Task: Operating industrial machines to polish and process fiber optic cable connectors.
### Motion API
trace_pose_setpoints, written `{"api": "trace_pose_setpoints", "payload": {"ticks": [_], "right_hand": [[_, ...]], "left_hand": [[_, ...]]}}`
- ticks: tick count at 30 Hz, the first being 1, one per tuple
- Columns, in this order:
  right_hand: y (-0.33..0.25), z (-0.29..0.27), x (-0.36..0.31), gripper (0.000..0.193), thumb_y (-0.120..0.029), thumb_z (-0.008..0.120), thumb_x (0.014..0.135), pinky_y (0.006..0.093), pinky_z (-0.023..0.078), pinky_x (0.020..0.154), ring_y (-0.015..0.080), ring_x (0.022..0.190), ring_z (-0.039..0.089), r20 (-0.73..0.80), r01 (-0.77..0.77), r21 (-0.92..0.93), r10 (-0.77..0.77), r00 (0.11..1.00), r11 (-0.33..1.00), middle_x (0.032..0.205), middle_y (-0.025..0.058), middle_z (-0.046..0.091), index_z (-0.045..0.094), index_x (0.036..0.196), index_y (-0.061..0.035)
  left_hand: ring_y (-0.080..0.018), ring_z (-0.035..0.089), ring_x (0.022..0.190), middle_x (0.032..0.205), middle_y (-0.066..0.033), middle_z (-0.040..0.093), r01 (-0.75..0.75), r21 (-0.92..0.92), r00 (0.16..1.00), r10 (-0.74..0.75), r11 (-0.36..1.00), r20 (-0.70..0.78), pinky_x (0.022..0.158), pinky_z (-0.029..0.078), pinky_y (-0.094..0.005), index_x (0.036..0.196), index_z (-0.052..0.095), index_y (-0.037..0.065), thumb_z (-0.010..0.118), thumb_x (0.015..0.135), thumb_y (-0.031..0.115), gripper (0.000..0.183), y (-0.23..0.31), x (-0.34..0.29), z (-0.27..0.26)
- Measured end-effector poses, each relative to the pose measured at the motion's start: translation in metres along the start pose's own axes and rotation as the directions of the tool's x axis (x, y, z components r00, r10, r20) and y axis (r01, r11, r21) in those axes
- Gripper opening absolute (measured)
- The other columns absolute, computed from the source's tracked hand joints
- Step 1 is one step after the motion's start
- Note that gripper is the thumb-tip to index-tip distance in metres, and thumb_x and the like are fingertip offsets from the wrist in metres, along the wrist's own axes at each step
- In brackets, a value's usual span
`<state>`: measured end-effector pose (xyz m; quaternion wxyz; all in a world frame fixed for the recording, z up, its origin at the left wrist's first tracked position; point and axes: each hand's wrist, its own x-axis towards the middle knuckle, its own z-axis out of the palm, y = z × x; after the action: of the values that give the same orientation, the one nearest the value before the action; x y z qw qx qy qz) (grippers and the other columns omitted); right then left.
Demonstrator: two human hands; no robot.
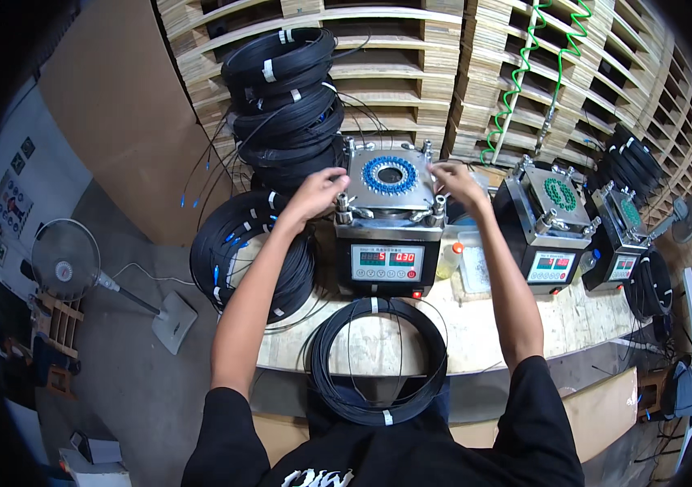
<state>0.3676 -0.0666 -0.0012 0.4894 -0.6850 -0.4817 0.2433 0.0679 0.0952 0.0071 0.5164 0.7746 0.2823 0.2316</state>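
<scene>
On the bench in front of me stands a black polishing machine (386, 268) with a lit red display. Its square metal plate (369, 195) carries a ring of blue connectors (389, 188) around a dark centre hole, with a knobbed post at each corner. My left hand (319, 193) is at the plate's left edge, fingers curled and tips against it. At the opposite edge, my right hand (461, 183) has its fingers bent in the same way. Some fingertips are hidden by the posts and edges. A coil of black cable (378, 414) lies at the bench's front edge, partly over my lap.
Stacked black cable coils (281, 105) rise behind left, above another coil (293, 276) with blue ends. Right stand two similar machines, one nearer (549, 243) and one farther (623, 235), with green connectors. An orange-capped bottle (448, 261) sits between. A fan (66, 264) stands left.
</scene>
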Motion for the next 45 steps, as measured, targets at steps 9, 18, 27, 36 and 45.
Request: {"api": "trace_pose_setpoints", "payload": {"ticks": [9, 18, 27, 36, 45], "right_hand": [[-0.031, 0.018, 0.007, 0.017, -0.021, 0.071, 0.090, 0.0226, 0.028, 0.048, 0.0048, 0.051, 0.039, -0.170, -0.004, 0.521, 0.109, 0.979, 0.854, 0.067, -0.0045, 0.055, 0.071, 0.086, -0.0048], [-0.169, 0.037, 0.023, 0.018, -0.012, 0.070, 0.082, 0.0266, 0.042, 0.050, 0.0111, 0.054, 0.058, -0.435, 0.217, 0.315, -0.062, 0.898, 0.924, 0.065, 0.0077, 0.064, 0.066, 0.078, 0.0055], [-0.145, 0.061, 0.032, 0.041, -0.023, 0.048, 0.097, 0.0258, 0.036, 0.056, 0.0076, 0.063, 0.045, -0.298, 0.318, 0.109, -0.275, 0.914, 0.942, 0.074, 0.0014, 0.057, 0.067, 0.118, 0.0070], [-0.083, 0.077, 0.087, 0.063, -0.001, 0.050, 0.095, 0.0285, 0.042, 0.065, 0.0117, 0.068, 0.041, -0.119, 0.465, -0.204, -0.493, 0.862, 0.862, 0.075, 0.0015, 0.041, 0.036, 0.154, -0.0152], [-0.074, 0.084, 0.078, 0.075, 0.006, 0.051, 0.089, 0.0338, 0.045, 0.080, 0.0236, 0.079, 0.049, -0.058, 0.521, -0.285, -0.557, 0.828, 0.804, 0.085, 0.0131, 0.045, 0.034, 0.156, -0.0225]], "left_hand": [[-0.0128, 0.065, 0.080, 0.089, -0.0107, 0.071, -0.029, -0.061, 0.997, 0.033, 0.998, 0.072, 0.070, 0.049, -0.0257, 0.137, 0.053, 0.003, 0.085, 0.079, 0.030, 0.071, 0.061, -0.024, 0.011], [-0.0429, 0.066, 0.085, 0.094, -0.0243, 0.068, -0.534, 0.610, 0.635, 0.754, 0.585, -0.167, 0.072, 0.053, -0.0428, 0.102, 0.066, -0.007, 0.060, 0.089, -0.002, 0.016, 0.067, -0.013, 0.015], [-0.0321, 0.054, 0.054, 0.069, -0.0267, 0.056, -0.531, 0.390, 0.728, 0.641, 0.752, -0.243, 0.055, 0.041, -0.0370, 0.092, 0.066, -0.007, 0.065, 0.090, 0.008, 0.015, 0.024, 0.006, -0.009], [-0.0097, 0.050, 0.057, 0.065, -0.0206, 0.059, -0.389, 0.324, 0.824, 0.483, 0.862, -0.297, 0.055, 0.042, -0.0322, 0.095, 0.068, -0.006, 0.069, 0.089, 0.014, 0.020, -0.009, 0.036, -0.012], [-0.0110, 0.045, 0.055, 0.063, -0.0183, 0.058, -0.322, 0.307, 0.848, 0.417, 0.895, -0.326, 0.054, 0.040, -0.0330, 0.088, 0.065, -0.007, 0.070, 0.091, 0.016, 0.024, -0.033, 0.034, -0.013]]}}
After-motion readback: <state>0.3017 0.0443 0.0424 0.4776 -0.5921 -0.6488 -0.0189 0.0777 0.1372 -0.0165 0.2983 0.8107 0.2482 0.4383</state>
